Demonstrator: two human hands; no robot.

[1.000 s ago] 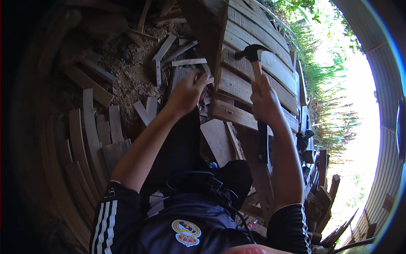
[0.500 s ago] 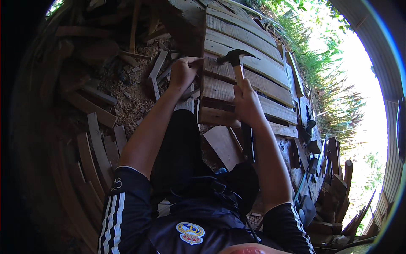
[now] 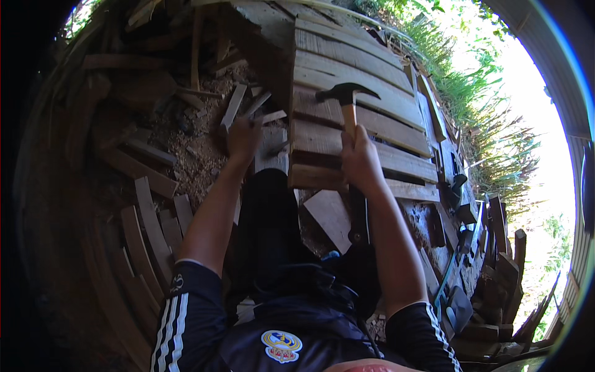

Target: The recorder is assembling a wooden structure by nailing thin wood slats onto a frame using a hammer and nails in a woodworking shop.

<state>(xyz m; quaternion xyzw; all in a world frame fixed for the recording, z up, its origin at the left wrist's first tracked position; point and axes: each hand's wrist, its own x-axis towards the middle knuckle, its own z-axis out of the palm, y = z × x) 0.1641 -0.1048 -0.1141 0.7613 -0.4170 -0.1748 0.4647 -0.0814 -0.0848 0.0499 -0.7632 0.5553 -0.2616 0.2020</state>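
My right hand (image 3: 361,160) is wrapped round the handle of a claw hammer (image 3: 349,95), whose dark head is above the slats. Beneath it lies a slatted wooden panel (image 3: 359,77) made of several pale boards with narrow gaps between them. My left hand (image 3: 244,141) is off to the left of the panel, low over the wood scraps. Its fingers are dark and smeared by motion, so whether they hold anything does not show. Close to it are a short wood strip (image 3: 233,104) and a flat board (image 3: 273,141).
Wood shavings (image 3: 193,152) cover the ground at left, among offcuts. Several upright boards (image 3: 152,214) lean at the lower left. A loose square board (image 3: 328,218) lies below the panel. More timber (image 3: 505,273) is piled at right, with grass (image 3: 489,136) beyond.
My left hand has left the panel's left edge and moved down and left toward the scraps. The hammer, still in my right hand, is slightly lower in view.
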